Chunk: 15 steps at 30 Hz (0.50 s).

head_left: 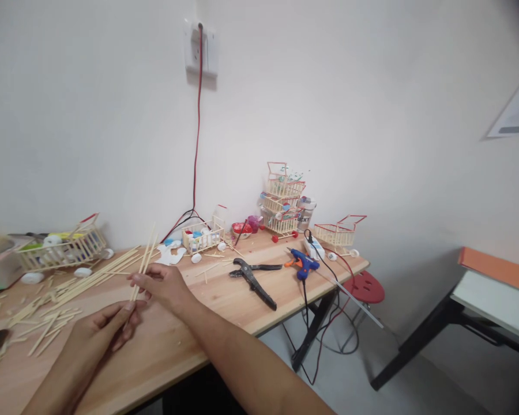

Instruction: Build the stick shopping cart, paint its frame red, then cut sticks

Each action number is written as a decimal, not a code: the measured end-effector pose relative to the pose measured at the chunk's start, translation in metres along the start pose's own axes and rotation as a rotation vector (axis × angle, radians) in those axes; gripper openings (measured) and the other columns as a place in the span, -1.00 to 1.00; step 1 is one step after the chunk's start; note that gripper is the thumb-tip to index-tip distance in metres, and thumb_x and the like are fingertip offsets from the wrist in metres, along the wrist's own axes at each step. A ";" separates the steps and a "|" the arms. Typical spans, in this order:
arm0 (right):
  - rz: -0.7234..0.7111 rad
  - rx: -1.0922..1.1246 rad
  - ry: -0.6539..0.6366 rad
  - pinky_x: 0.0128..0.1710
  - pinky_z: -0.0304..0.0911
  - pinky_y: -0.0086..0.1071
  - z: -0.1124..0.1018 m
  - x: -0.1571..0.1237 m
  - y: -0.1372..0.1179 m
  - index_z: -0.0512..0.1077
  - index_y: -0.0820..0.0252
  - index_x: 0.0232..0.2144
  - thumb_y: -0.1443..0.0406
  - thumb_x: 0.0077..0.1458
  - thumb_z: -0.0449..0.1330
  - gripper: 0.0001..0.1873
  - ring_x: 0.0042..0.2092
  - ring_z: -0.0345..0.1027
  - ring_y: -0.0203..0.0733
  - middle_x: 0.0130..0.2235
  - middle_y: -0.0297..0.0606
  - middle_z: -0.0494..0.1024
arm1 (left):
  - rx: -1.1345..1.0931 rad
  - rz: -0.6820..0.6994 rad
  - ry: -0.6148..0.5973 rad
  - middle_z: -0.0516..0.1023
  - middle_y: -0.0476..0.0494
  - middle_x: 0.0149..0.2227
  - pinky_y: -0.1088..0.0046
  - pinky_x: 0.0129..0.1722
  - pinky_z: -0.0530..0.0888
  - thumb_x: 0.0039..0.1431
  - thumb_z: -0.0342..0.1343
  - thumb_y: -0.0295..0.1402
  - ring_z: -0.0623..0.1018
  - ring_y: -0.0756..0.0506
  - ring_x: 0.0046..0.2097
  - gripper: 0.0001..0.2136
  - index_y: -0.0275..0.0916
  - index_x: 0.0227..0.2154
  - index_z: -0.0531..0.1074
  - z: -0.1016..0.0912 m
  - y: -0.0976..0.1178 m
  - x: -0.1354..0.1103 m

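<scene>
Two or so thin wooden sticks stand nearly upright between my hands, over the front left of the table. My left hand pinches their lower ends between thumb and fingers. Just above it, my right hand is closed on the same sticks, thumb against them. Behind my hands lies a bundle of long wooden sticks. Shorter cut pieces are scattered to the left of my left hand.
Small stick-built carts stand along the wall, some stacked. Black cutting pliers and a blue glue gun with trailing cables lie right of my hands. A red stool stands beyond the table's right edge.
</scene>
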State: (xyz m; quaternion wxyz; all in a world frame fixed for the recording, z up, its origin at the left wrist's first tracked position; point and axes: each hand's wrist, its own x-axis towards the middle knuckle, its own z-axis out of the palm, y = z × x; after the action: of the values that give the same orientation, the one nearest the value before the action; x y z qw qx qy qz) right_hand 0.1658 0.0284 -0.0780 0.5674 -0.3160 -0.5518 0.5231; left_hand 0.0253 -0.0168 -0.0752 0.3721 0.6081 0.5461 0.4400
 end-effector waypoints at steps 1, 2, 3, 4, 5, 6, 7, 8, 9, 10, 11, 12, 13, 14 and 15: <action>0.004 -0.019 -0.009 -0.49 0.14 -0.49 -0.001 0.000 0.001 0.49 0.17 -0.47 -0.21 -0.24 0.35 -0.42 -0.47 0.22 -0.39 -0.42 -0.37 0.51 | -0.033 -0.014 -0.050 0.46 -0.06 -0.65 0.41 -0.55 0.29 -0.26 0.19 0.30 0.33 -0.07 -0.58 -0.44 -0.14 -0.53 0.62 0.000 -0.002 0.001; 0.010 -0.040 -0.011 -0.48 0.14 -0.49 -0.003 0.001 0.001 0.50 0.18 -0.46 -0.20 -0.22 0.34 -0.43 -0.47 0.21 -0.39 -0.42 -0.38 0.51 | -0.069 -0.024 -0.097 0.45 -0.04 -0.65 0.42 -0.54 0.26 -0.22 0.20 0.28 0.31 -0.05 -0.59 -0.45 -0.15 -0.52 0.61 -0.001 -0.004 0.001; 0.018 -0.058 -0.005 -0.48 0.14 -0.49 -0.004 0.001 0.002 0.52 0.18 -0.46 -0.20 -0.20 0.34 -0.44 -0.48 0.21 -0.40 -0.44 -0.39 0.50 | -0.100 -0.028 -0.131 0.45 -0.03 -0.64 0.43 -0.53 0.25 -0.19 0.21 0.27 0.30 -0.04 -0.58 -0.46 -0.17 -0.51 0.59 -0.001 -0.007 0.001; 0.025 -0.069 0.007 -0.48 0.14 -0.48 -0.006 0.002 0.003 0.53 0.19 -0.45 -0.19 -0.19 0.33 -0.44 -0.49 0.22 -0.40 -0.45 -0.40 0.49 | -0.122 -0.023 -0.151 0.46 -0.04 -0.62 0.44 -0.51 0.25 -0.15 0.21 0.25 0.31 -0.03 -0.57 -0.47 -0.19 -0.51 0.58 -0.001 -0.009 0.002; 0.035 -0.076 0.015 -0.48 0.14 -0.48 -0.007 0.002 0.005 0.54 0.20 -0.44 -0.18 -0.18 0.34 -0.44 -0.49 0.22 -0.40 -0.47 -0.40 0.48 | -0.133 -0.013 -0.173 0.48 -0.05 -0.60 0.44 -0.49 0.27 -0.11 0.21 0.23 0.33 -0.03 -0.56 -0.47 -0.22 -0.50 0.56 0.000 -0.011 0.002; 0.043 -0.076 0.016 -0.47 0.15 -0.48 -0.009 0.003 0.006 0.54 0.21 -0.43 -0.17 -0.18 0.34 -0.44 -0.49 0.23 -0.39 -0.47 -0.41 0.47 | -0.155 -0.012 -0.198 0.49 -0.08 -0.58 0.44 -0.49 0.27 -0.10 0.20 0.24 0.35 -0.03 -0.55 -0.46 -0.24 -0.52 0.54 0.000 -0.013 0.002; 0.049 -0.069 0.008 -0.47 0.15 -0.48 -0.010 0.003 0.006 0.55 0.21 -0.41 -0.16 -0.18 0.34 -0.45 -0.49 0.24 -0.39 -0.45 -0.40 0.49 | -0.178 0.000 -0.223 0.51 -0.10 -0.54 0.45 -0.50 0.27 -0.09 0.20 0.23 0.36 -0.03 -0.54 -0.45 -0.26 -0.51 0.54 0.001 -0.016 0.002; 0.059 -0.069 -0.008 -0.48 0.16 -0.47 -0.011 0.003 0.007 0.55 0.22 -0.39 -0.15 -0.17 0.34 -0.45 -0.49 0.23 -0.40 -0.43 -0.40 0.50 | -0.187 0.015 -0.257 0.50 -0.10 -0.55 0.45 -0.51 0.25 -0.07 0.20 0.22 0.36 -0.03 -0.55 -0.46 -0.27 -0.50 0.54 0.001 -0.018 0.003; 0.066 -0.077 -0.023 -0.49 0.15 -0.47 -0.012 0.003 0.007 0.56 0.22 -0.39 -0.14 -0.16 0.35 -0.46 -0.50 0.23 -0.41 -0.42 -0.39 0.51 | -0.192 0.032 -0.281 0.49 -0.10 -0.56 0.46 -0.52 0.25 -0.04 0.20 0.20 0.35 -0.02 -0.55 -0.46 -0.29 -0.51 0.53 0.001 -0.019 0.003; 0.070 -0.079 -0.037 -0.50 0.14 -0.47 -0.013 0.003 0.007 0.56 0.22 -0.37 -0.13 -0.15 0.35 -0.46 -0.51 0.23 -0.41 -0.40 -0.39 0.51 | -0.191 0.042 -0.298 0.49 -0.10 -0.56 0.47 -0.51 0.25 -0.01 0.19 0.18 0.34 0.00 -0.56 -0.47 -0.30 -0.50 0.54 0.001 -0.021 0.004; 0.069 -0.075 -0.052 -0.50 0.14 -0.46 -0.013 0.003 0.007 0.56 0.23 -0.37 -0.12 -0.14 0.34 -0.47 -0.52 0.23 -0.42 -0.39 -0.38 0.51 | -0.199 0.048 -0.313 0.49 -0.10 -0.55 0.47 -0.50 0.25 0.03 0.18 0.15 0.34 0.00 -0.56 -0.49 -0.30 -0.50 0.54 0.001 -0.022 0.004; 0.067 -0.068 -0.059 -0.50 0.14 -0.46 -0.014 0.003 0.007 0.57 0.22 -0.37 -0.12 -0.13 0.34 -0.47 -0.52 0.23 -0.42 -0.38 -0.37 0.51 | -0.210 0.049 -0.319 0.48 -0.10 -0.56 0.47 -0.50 0.26 0.05 0.17 0.13 0.34 0.01 -0.56 -0.50 -0.31 -0.49 0.54 0.001 -0.022 0.004; 0.063 -0.059 -0.059 -0.50 0.14 -0.46 -0.014 0.003 0.007 0.57 0.22 -0.38 -0.12 -0.12 0.34 -0.48 -0.52 0.22 -0.43 -0.38 -0.37 0.52 | -0.223 0.046 -0.332 0.48 -0.10 -0.57 0.48 -0.51 0.26 0.06 0.17 0.12 0.34 0.01 -0.56 -0.50 -0.31 -0.50 0.54 0.001 -0.022 0.003; 0.062 -0.051 -0.056 -0.50 0.14 -0.46 -0.015 0.003 0.006 0.57 0.22 -0.39 -0.11 -0.12 0.34 -0.49 -0.51 0.22 -0.43 -0.37 -0.36 0.51 | -0.243 0.046 -0.345 0.48 -0.10 -0.57 0.48 -0.51 0.27 0.07 0.18 0.11 0.34 0.01 -0.56 -0.51 -0.32 -0.50 0.55 0.001 -0.022 0.002; 0.061 -0.045 -0.052 -0.49 0.15 -0.46 -0.015 0.003 0.006 0.57 0.22 -0.40 -0.11 -0.12 0.34 -0.50 -0.50 0.22 -0.43 -0.37 -0.36 0.51 | -0.263 0.042 -0.361 0.49 -0.11 -0.56 0.48 -0.51 0.27 0.08 0.18 0.09 0.35 0.01 -0.56 -0.52 -0.32 -0.49 0.56 0.002 -0.021 0.001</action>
State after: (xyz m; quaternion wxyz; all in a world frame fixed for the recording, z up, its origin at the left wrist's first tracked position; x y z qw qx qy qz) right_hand 0.1782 0.0362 -0.0855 0.5293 -0.3318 -0.5682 0.5357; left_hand 0.0197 -0.0131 -0.0953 0.5307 0.6342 0.3959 0.3993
